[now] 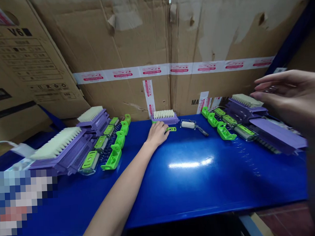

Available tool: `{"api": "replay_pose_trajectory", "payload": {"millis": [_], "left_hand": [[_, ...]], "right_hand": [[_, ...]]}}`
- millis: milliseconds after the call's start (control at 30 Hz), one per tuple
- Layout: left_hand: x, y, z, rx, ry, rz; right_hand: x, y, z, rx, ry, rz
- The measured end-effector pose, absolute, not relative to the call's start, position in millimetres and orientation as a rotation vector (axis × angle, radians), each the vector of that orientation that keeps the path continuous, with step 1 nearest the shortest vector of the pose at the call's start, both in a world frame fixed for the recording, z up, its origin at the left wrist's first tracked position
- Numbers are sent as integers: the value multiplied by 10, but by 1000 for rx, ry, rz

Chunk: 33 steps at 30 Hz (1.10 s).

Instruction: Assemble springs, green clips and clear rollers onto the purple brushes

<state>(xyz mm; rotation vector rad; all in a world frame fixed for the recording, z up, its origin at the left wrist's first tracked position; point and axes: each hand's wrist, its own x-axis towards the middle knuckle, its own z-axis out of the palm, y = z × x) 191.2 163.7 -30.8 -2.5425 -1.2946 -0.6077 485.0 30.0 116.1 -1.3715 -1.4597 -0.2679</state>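
My left hand (158,133) is reaching to the back middle of the blue table, its fingers curled down over a flat green plastic piece (171,129). Just behind it sits a purple brush block (164,117) with pale bristles on top. Beside that lie a white block in a clear case (188,124) and a dark slim tool (202,130). My right hand (289,88) is raised at the right, close to another purple brush (247,102). Its thumb and fingers are bent together; a small shiny thing between them is too unclear to name.
Rows of green brackets (114,158) and green-topped clear cases (89,162) stand left, with purple brushes (62,150) behind. Similar brackets (223,131) and a purple shell (278,133) are at right. Small springs (248,159) lie on the table (192,193). Cardboard (133,35) walls the back.
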Motion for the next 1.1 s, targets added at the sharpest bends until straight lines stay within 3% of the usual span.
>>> {"api": "replay_pose_trajectory", "payload": {"millis": [133,400,633,933,1100], "left_hand": [[1914,1618,-255,-2529,-1369,-868],[2205,1517,-115,-2949,-1770,-2043],[2191,1595,-45,-2494,-2024,-2837],[2036,1556,49,-3057,-1896,-2558],[1964,1528,127,-3384,-1842,-2270]], "right_hand": [[4567,596,1055,-1186,-1334,14],[4078,1182,555,-1040,-1137,313],[4045,1346,206,-1140,-1142,549],[3755,1327,-30,-1087,-1650,886],[3728,1325,-44,-1085,-1650,1041]]}}
